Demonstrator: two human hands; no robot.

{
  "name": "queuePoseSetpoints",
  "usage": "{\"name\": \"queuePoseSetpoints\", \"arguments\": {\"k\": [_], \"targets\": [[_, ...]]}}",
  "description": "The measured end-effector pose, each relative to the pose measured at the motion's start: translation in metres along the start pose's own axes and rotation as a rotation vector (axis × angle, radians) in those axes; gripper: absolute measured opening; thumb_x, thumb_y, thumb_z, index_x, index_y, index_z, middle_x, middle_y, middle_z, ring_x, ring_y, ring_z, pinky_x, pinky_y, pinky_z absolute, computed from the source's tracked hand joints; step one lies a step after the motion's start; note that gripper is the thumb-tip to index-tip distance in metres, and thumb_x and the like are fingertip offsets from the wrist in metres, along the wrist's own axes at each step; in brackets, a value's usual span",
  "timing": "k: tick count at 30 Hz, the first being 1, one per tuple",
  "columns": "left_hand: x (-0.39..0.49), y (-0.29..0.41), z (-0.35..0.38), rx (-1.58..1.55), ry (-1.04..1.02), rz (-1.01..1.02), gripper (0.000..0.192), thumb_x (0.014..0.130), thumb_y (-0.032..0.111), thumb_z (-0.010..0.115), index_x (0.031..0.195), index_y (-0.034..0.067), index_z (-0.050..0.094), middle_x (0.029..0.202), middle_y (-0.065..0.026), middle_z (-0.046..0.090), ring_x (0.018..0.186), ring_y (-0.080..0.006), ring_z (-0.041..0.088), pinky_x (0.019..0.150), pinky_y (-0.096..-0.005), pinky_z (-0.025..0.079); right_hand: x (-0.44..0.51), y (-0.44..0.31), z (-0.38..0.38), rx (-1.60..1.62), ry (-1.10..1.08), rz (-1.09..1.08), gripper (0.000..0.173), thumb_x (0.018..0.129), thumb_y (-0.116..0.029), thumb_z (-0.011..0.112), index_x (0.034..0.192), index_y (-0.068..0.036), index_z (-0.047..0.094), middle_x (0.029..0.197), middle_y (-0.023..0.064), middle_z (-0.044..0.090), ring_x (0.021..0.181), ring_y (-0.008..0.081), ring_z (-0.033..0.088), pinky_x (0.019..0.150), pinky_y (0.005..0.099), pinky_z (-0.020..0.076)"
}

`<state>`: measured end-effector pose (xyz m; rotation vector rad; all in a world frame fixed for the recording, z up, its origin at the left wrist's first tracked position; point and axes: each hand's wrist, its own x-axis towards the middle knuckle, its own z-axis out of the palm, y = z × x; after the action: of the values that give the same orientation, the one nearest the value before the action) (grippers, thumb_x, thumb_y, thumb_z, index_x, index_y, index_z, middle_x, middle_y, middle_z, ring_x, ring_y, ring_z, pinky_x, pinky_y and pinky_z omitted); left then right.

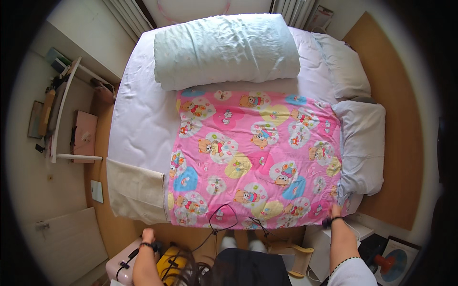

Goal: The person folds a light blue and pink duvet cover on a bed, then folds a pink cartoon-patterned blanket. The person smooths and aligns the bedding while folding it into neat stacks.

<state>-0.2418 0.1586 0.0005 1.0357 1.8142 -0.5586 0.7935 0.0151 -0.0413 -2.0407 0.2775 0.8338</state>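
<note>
A pink blanket (256, 157) printed with teddy bears and hearts lies spread across the near half of the bed, its surface lightly wrinkled. My right hand (335, 210) reaches to the blanket's near right corner, beside the lower white pillow (363, 146). Whether its fingers grip the fabric is not clear. At the near left, my left hand (148, 235) is curled closed just off the bed's edge, with nothing visible in it. Close above it hangs a beige cloth (136, 189), laid over the foot corner of the white bed sheet (143, 118).
A rolled pale-green quilt (227, 52) lies along the bed's far side. Another pillow (345, 68) rests by the wooden headboard (386, 118). Below are a pink suitcase (123, 259), a yellow bag (175, 259) and a white cabinet (320, 246). Black cords (223, 218) loop before me.
</note>
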Motion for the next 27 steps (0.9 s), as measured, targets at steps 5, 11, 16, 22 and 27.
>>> {"name": "queuePoseSetpoints", "arguments": {"k": [5, 11, 16, 22, 27], "targets": [[-0.047, -0.071, 0.085, 0.252, 0.145, 0.136, 0.021, 0.083, 0.025, 0.057, 0.091, 0.01, 0.07, 0.085, -0.0124, 0.067, 0.079, -0.0293, 0.064, 0.068, -0.0405, 0.052, -0.037, 0.106, -0.089, -0.287, -0.033, 0.457, 0.02, 0.084, -0.028, 0.059, 0.091, -0.01, 0.055, 0.077, 0.0097, 0.067, 0.056, 0.0229, 0.059, 0.053, 0.0404, 0.0533], [0.009, 0.043, 0.167, -0.775, -0.046, -0.183, 0.053, 0.077, 0.015, 0.068, 0.125, 0.014, 0.045, 0.089, -0.0042, 0.058, 0.071, -0.0173, 0.056, 0.051, -0.0345, 0.047, -0.078, 0.182, 0.006, -0.306, -0.264, 0.557, 0.022, 0.086, -0.033, 0.062, 0.099, -0.015, 0.059, 0.09, 0.0003, 0.066, 0.08, 0.0164, 0.059, 0.072, 0.04, 0.0556], [0.069, 0.108, 0.162, -0.596, 0.081, -0.047, 0.063, 0.077, 0.025, 0.07, 0.13, 0.014, 0.039, 0.1, -0.008, 0.057, 0.076, -0.022, 0.057, 0.051, -0.0393, 0.049, -0.079, 0.201, 0.033, -0.081, -0.313, 0.457, 0.058, 0.083, -0.031, 0.067, 0.135, -0.022, 0.043, 0.136, 0.004, 0.043, 0.118, 0.0258, 0.044, 0.091, 0.0496, 0.0469], [0.122, 0.091, 0.126, -0.849, 0.292, -0.143, 0.076, 0.076, 0.032, 0.069, 0.14, 0.012, 0.033, 0.113, -0.0121, 0.055, 0.093, -0.03, 0.057, 0.06, -0.0495, 0.051, -0.067, 0.212, 0.017, 0.076, -0.104, 0.513, 0.075, 0.085, -0.045, 0.064, 0.146, -0.016, 0.03, 0.152, 0.0084, 0.03, 0.135, 0.0301, 0.034, 0.102, 0.0497, 0.0386], [0.127, 0.113, 0.124, -0.83, 0.303, -0.123, 0.114, 0.066, 0.043, 0.08, 0.148, -0.002, 0.014, 0.144, -0.0206, 0.034, 0.125, -0.0335, 0.042, 0.094, -0.0489, 0.043, -0.077, 0.215, 0.02, 0.213, -0.04, 0.533, 0.074, 0.091, -0.041, 0.055, 0.151, -0.019, 0.018, 0.156, 0.0087, 0.024, 0.142, 0.0325, 0.027, 0.107, 0.0531, 0.0327]]}}
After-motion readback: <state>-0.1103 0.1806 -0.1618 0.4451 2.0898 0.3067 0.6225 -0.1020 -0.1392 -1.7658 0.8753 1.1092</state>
